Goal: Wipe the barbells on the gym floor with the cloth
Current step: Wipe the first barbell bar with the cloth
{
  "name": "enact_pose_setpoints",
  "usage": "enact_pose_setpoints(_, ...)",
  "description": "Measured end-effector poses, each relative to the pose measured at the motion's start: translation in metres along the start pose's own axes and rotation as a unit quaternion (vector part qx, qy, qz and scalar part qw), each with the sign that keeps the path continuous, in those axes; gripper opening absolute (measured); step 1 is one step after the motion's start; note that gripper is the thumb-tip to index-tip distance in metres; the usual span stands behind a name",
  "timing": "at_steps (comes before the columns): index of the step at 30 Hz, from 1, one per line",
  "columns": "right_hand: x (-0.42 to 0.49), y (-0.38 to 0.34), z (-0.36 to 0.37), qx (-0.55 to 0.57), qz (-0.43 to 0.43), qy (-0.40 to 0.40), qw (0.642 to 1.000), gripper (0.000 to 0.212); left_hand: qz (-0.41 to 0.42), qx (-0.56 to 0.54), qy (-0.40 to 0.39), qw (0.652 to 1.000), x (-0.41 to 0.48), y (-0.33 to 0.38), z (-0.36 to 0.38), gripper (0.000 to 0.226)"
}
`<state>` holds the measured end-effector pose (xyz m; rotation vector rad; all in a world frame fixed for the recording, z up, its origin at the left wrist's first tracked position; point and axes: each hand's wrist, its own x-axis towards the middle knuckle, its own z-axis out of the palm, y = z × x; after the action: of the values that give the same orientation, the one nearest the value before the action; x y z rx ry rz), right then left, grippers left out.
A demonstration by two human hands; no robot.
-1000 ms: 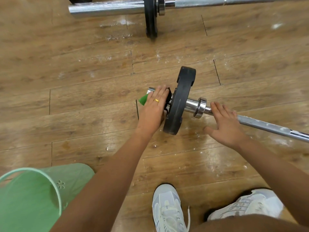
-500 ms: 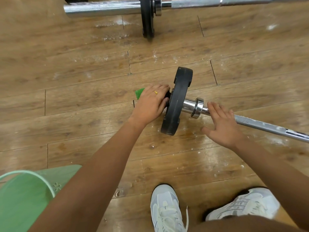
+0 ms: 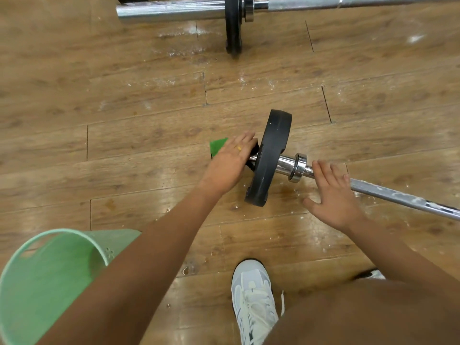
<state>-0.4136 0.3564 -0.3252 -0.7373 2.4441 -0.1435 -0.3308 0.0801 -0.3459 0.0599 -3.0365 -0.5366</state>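
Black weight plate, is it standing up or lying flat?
Standing up: the black weight plate rests on its edge, threaded on the barbell.

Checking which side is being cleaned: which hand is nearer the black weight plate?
Left. The left hand holds the green cloth right against the weight plate; the right hand rests on the bar, beyond the collar.

Cloth [image 3: 218, 145] left of plate [image 3: 272, 155], probably on barbell [image 3: 398, 198]; bucket [image 3: 37, 282] near-left.
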Motion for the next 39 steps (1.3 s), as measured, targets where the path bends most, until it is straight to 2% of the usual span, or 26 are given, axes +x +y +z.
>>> enact_pose_setpoints(2, -0.005, -0.001, 0.001, 0.001, 0.002, -0.014, 1.0, 0.093, -0.019, -0.006, 0.019, 1.0, -0.021, 0.009, 0.011, 0.08)
enact_pose_setpoints(7, -0.019, -0.005, 0.012, -0.011, -0.005, -0.008, 1.0, 0.098, -0.048, -0.022, 0.033, 0.998, -0.009, 0.01, 0.009, 0.07)
enact_pose_setpoints(11, -0.028, -0.006, 0.017, -0.011, -0.011, -0.015, 1.0, 0.097, -0.054, -0.019, 0.052, 0.997, -0.053, 0.026, 0.018, 0.08)
enact_pose_setpoints(14, -0.035, -0.007, 0.028, -0.023, -0.016, -0.016, 0.999, 0.1, -0.06, -0.04, 0.071, 0.995, -0.044, 0.029, 0.019, 0.072)
enact_pose_setpoints(25, -0.058, -0.014, 0.04, -0.025, -0.018, -0.023, 0.999, 0.102, -0.062, -0.038, 0.073, 0.995, -0.06, 0.029, 0.023, 0.07)
enact_pose_setpoints(30, -0.066, -0.018, 0.042, -0.024, -0.009, -0.026, 0.999, 0.102, -0.099, -0.05, 0.074, 0.991, -0.093, 0.034, 0.027, 0.079)
enact_pose_setpoints(35, -0.077, -0.023, 0.057, -0.037, -0.01, -0.017, 0.999, 0.105, -0.118, -0.035, 0.066, 0.99, -0.079, 0.035, 0.02, 0.071)
enact_pose_setpoints(39, -0.084, -0.024, 0.06, -0.042, -0.003, -0.037, 0.998, 0.107, -0.117, -0.043, 0.066, 0.99, -0.11, 0.042, 0.026, 0.085)
